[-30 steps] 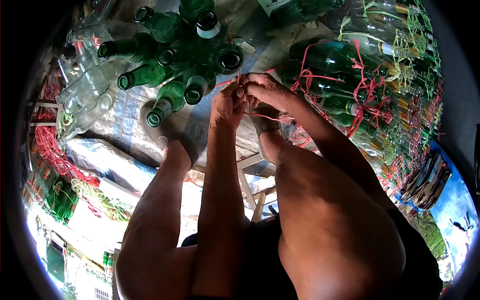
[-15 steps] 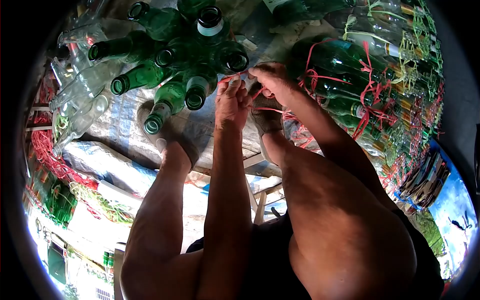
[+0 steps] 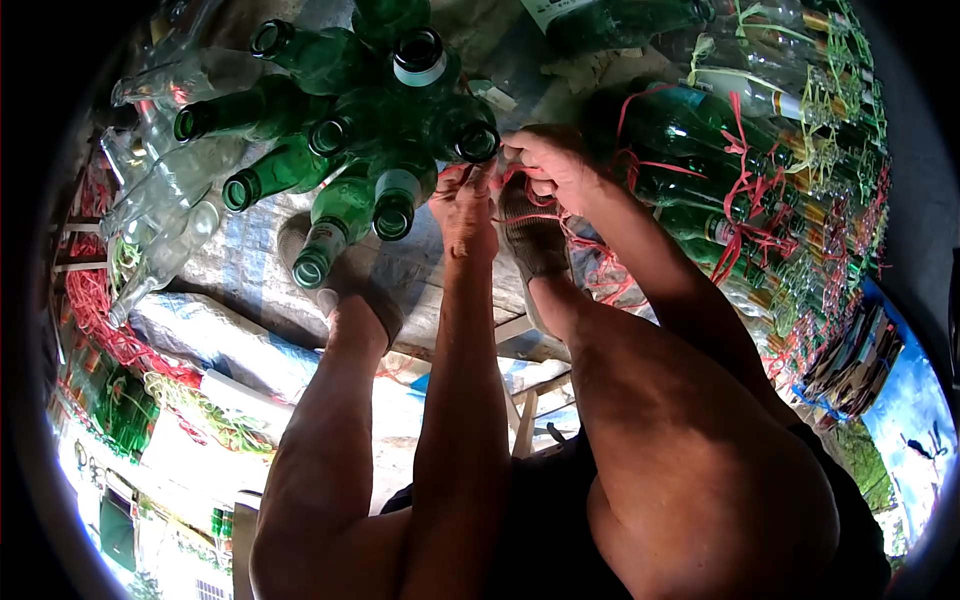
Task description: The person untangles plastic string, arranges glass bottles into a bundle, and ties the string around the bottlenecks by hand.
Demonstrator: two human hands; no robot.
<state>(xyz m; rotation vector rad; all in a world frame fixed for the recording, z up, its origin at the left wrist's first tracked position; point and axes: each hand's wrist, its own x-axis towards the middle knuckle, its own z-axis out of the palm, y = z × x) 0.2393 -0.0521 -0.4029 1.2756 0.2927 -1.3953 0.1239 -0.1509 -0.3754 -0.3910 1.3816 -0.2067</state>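
Note:
A cluster of several upright green glass bottles [image 3: 375,120] stands on the ground in front of me, necks fanning outward. At its near right side, my left hand [image 3: 465,205] is closed on a red plastic string [image 3: 452,172]. Just to the right, my right hand [image 3: 555,165] pinches the same red string, its fingers close to the neck of the rightmost bottle. Loose red string trails below my right hand, over my shoe [image 3: 533,235]. How the string runs behind the bottles is hidden.
Clear glass bottles [image 3: 165,190] lie at the left, beside a heap of red string [image 3: 100,310]. Tied green bottles [image 3: 690,140] lie at the right, before a stack of bundled clear bottles [image 3: 815,120]. A sheet [image 3: 230,325] covers the ground around my feet.
Both hands stay at the string beside the cluster. My left hand's fingers have shifted slightly, and the whole view has moved a little.

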